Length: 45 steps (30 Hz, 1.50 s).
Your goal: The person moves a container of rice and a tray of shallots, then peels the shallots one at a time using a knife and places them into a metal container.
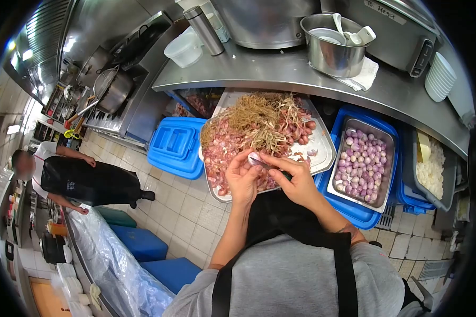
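My left hand pinches a peeled shallot in its fingertips, above a large white tray. In my right hand is a small knife, its blade against the shallot; the handle is mostly hidden by my fingers, with a bit of dark green showing. Under my hands, loose shallot skins cover the tray's left side. Dried roots and stalks are heaped at its far side, with unpeeled shallots at the right. Peeled shallots fill a metal pan to the right.
That metal pan rests on a blue lid. Beyond the tray runs a steel counter bearing a pot with ladles. A blue-lidded bin stands left. Another person in a black apron stands further left.
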### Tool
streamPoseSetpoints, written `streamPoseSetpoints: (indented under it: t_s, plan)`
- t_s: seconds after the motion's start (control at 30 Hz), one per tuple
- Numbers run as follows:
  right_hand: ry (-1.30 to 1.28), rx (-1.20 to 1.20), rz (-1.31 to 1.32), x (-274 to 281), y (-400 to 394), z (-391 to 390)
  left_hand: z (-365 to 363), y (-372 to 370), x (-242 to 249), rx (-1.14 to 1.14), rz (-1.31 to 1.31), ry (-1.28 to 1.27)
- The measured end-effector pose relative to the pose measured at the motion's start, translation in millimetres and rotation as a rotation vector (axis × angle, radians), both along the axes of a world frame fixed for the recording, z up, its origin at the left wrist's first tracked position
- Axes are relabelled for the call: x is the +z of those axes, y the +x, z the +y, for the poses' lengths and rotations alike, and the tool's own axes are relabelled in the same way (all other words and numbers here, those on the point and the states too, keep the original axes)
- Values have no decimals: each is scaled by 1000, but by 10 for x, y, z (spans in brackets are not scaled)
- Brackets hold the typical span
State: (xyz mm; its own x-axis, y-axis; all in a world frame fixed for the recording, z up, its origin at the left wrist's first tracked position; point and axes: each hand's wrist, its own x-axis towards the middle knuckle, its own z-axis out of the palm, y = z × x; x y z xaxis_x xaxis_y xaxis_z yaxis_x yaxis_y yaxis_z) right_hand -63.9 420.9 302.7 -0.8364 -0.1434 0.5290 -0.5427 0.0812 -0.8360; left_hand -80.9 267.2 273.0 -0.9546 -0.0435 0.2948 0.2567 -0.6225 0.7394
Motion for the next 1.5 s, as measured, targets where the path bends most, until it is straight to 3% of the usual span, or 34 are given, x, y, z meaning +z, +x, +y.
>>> streamPoseSetpoints:
  t_s: [0.27, 0.33, 0.4, 0.67, 0.9, 1.1, 1.2, 1.33, 1.5]
  plan:
    - [-81, 58, -164, 26, -3, 1, 70, 22, -5, 47, -3, 34]
    - [-212, 199, -478, 20, -45, 76, 64, 8, -24, 41, -30, 42]
    - [-286, 240, -622, -2, -82, 119, 54, 13, -13, 3, -42, 71]
    - [-69, 143, -131, 169, 38, 45, 42, 19, 48, -34, -16, 90]
    - [-31, 153, -282, 178, -5, 103, 19, 34, 51, -2, -31, 18]
    - [-396, 339, -516, 11, -95, 91, 13, 26, 7, -19, -67, 33]
    - [-286, 376, -554, 101, -39, 147, 13, 27, 56, -25, -46, 26]
    - [-95, 232, -262, 195, 36, 113, 25, 51, 119, -21, -27, 37]
    - [-96, 176, -153, 106, -4, 90, 31, 81, 99, -8, -40, 10]
